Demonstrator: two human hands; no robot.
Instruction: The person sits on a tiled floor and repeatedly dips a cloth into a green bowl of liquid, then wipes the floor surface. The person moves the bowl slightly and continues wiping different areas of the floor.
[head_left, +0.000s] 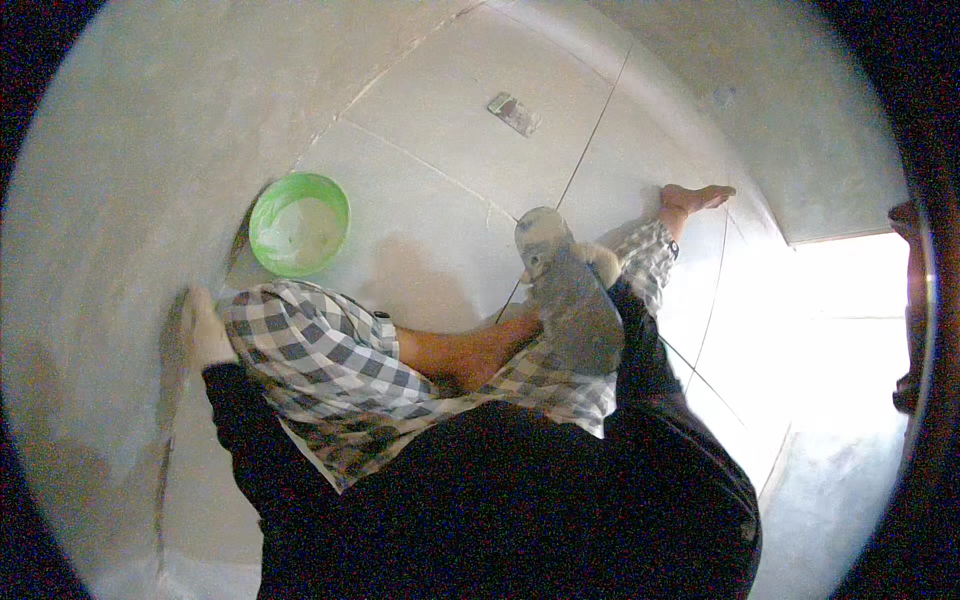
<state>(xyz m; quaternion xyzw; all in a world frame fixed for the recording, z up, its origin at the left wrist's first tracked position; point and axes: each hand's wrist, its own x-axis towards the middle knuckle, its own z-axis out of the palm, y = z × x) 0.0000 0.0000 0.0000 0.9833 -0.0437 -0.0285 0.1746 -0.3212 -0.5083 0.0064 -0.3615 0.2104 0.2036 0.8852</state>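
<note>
A grey-and-white furry figure shaped like a cat (575, 310) lies against my lap, its rounded head turned away; I cannot tell whether it is alive or a plush. Beside its neck my right hand (600, 264) comes from a dark sleeve and curls against the fur, fingers partly hidden. My left hand (203, 320) reaches down at the far left, resting at the floor beside my knee with its fingers stretched out. It holds nothing that I can see. Checked trousers (320, 350) cover my folded left leg, whose bare shin (470, 350) points toward the furry figure.
A light green plastic basin (300, 265) with a whitish inside stands beyond my left knee. Farther off, a flat dark rectangular object (514, 114), perhaps a phone, lies on the tiled floor. My right foot (697, 197) extends near the wall. Strong light enters at right.
</note>
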